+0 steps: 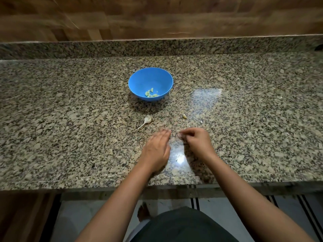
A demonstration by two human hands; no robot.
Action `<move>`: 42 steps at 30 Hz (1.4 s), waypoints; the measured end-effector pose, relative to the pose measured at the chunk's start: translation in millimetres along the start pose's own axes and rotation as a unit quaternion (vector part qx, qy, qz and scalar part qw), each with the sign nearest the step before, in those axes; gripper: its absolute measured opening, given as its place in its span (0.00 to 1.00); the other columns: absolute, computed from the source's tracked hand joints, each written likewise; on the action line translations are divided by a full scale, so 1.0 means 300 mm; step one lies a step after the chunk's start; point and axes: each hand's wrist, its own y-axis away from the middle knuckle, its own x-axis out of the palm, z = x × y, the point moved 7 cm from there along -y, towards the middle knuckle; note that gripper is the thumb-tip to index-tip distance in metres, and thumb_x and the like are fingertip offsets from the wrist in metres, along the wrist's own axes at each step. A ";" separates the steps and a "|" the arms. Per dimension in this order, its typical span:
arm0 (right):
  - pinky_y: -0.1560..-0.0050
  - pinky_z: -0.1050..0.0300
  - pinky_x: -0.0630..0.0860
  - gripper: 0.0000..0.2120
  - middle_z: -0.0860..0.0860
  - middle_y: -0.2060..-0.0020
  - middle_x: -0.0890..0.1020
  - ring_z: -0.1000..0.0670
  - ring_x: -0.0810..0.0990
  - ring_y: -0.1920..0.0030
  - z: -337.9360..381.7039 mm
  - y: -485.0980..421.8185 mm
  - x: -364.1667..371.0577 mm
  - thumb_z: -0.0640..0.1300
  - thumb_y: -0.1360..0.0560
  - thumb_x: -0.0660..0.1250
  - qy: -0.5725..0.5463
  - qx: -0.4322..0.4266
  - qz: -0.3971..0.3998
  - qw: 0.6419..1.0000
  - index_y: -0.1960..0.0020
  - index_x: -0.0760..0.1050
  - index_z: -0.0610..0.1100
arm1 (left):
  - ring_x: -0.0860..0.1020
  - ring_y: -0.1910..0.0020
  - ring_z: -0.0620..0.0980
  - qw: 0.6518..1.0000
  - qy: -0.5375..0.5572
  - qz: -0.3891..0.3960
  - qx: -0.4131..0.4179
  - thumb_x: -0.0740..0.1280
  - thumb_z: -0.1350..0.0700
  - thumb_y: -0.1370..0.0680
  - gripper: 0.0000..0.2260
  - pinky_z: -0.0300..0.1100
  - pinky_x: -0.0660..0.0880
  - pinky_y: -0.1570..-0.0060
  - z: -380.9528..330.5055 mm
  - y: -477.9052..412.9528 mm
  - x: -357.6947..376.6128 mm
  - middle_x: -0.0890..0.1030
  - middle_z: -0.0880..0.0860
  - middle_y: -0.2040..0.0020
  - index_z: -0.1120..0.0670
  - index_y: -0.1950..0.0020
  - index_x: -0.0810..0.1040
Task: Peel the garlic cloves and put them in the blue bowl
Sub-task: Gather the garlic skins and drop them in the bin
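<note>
A few peeled cloves (150,93) lie heaped at the bottom of the bowl (139,79), which stands well beyond both hands, more on the left hand's side. Nearer, just past the left fingertips, lies a bulb (147,119), its dry stem pointing back toward that hand. One loose clove (184,116) lies apart from the bulb, a short way beyond the right hand. The left hand (157,149) is palm down with its fingers straight and together, holding nothing (it is blurred, so I cannot tell whether it touches the surface). The right hand (196,139) is just beside it, a narrow gap between them, its fingers curled in with the tips turned toward the left hand. Whether they pinch something small I cannot tell. Both hands are over the speckled counter (70,119), which shows a bright glare patch between the wrists. Beyond the bowl runs a wood-grain wall (157,18). Under the forearms, past the counter's near edge, are pale floor (166,205) and a bare foot (143,213).
</note>
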 end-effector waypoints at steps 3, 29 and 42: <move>0.55 0.64 0.78 0.09 0.49 0.58 0.84 0.50 0.82 0.55 -0.041 0.005 -0.031 0.32 0.27 0.67 -0.148 0.088 0.015 0.985 0.57 0.81 0.45 | 0.59 0.27 0.45 0.997 0.044 -0.057 0.029 0.56 0.55 0.18 0.18 0.40 0.50 0.27 -0.054 0.045 -0.007 0.63 0.48 0.27 0.53 0.28 0.65; 0.63 0.65 0.80 0.07 0.46 0.68 0.83 0.54 0.82 0.67 0.387 0.720 0.972 0.26 0.27 0.62 -0.219 0.166 0.465 0.841 0.56 0.77 0.34 | 0.79 0.67 0.40 0.516 0.514 -0.516 -0.450 0.67 0.70 0.27 0.06 0.28 0.74 0.64 0.522 1.260 -0.239 0.81 0.51 0.63 0.64 0.52 0.81; 0.63 0.66 0.79 0.13 0.44 0.61 0.80 0.51 0.80 0.60 0.566 1.513 1.777 0.26 0.28 0.64 -0.094 0.143 0.626 0.761 0.44 0.73 0.26 | 0.79 0.57 0.50 0.312 0.476 -0.648 -0.506 0.67 0.69 0.26 0.05 0.36 0.76 0.54 0.868 2.252 -0.212 0.81 0.56 0.56 0.64 0.51 0.80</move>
